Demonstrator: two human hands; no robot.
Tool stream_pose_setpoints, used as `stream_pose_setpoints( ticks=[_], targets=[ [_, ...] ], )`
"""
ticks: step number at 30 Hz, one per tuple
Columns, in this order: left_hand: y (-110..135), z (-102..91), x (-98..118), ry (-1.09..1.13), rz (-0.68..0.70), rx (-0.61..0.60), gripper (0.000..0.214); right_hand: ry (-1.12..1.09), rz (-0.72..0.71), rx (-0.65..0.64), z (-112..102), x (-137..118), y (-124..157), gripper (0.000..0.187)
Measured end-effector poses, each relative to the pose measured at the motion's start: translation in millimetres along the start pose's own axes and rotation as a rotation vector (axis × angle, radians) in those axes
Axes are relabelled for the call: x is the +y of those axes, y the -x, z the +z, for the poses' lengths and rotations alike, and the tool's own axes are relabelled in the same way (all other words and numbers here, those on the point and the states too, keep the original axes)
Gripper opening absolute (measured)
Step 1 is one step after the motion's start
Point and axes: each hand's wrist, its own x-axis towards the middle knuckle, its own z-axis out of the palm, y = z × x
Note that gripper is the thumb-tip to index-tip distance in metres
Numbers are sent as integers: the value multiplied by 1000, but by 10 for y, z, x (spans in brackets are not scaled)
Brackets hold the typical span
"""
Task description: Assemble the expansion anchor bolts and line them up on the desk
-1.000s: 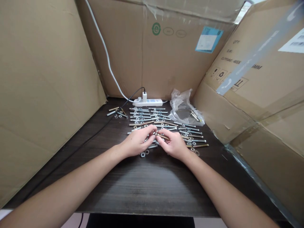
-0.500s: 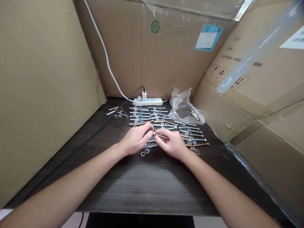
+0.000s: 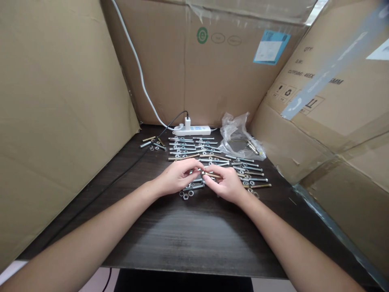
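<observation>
A brass-coloured bolt (image 3: 213, 175) lies between the fingers and thumb of my right hand (image 3: 227, 183), its end pointing left. At that end a small nut (image 3: 203, 173) shows, and the closed fingertips of my left hand (image 3: 178, 176) pinch at it. The fingers partly cover both pieces, so how far the nut sits on the bolt cannot be made out. Below the hands lie a silver bolt (image 3: 193, 187), a hex nut (image 3: 185, 196) and a washer (image 3: 191, 193). Rows of bolts (image 3: 182, 153) with nuts and washers lie just beyond my hands.
More bolts (image 3: 257, 179) lie to the right. A small loose group with a silver piece (image 3: 145, 144) is at the back left. Behind stand a white power strip (image 3: 194, 130) and a clear plastic bag (image 3: 234, 125). A black cable (image 3: 100, 190) crosses the dark table (image 3: 182, 231); cardboard walls (image 3: 225, 81) enclose it.
The whole view has shifted slightly, with the scene now a little farther right. My left fingertips have slid a bit at the bolt's end; the right hand keeps its hold.
</observation>
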Motion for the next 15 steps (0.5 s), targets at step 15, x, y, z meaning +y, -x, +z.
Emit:
stream_pose_setpoints(
  ticks=[15],
  targets=[
    [-19, 4, 67, 134, -194, -79, 19, -51, 28, -16, -4, -39, 19, 20]
  ],
)
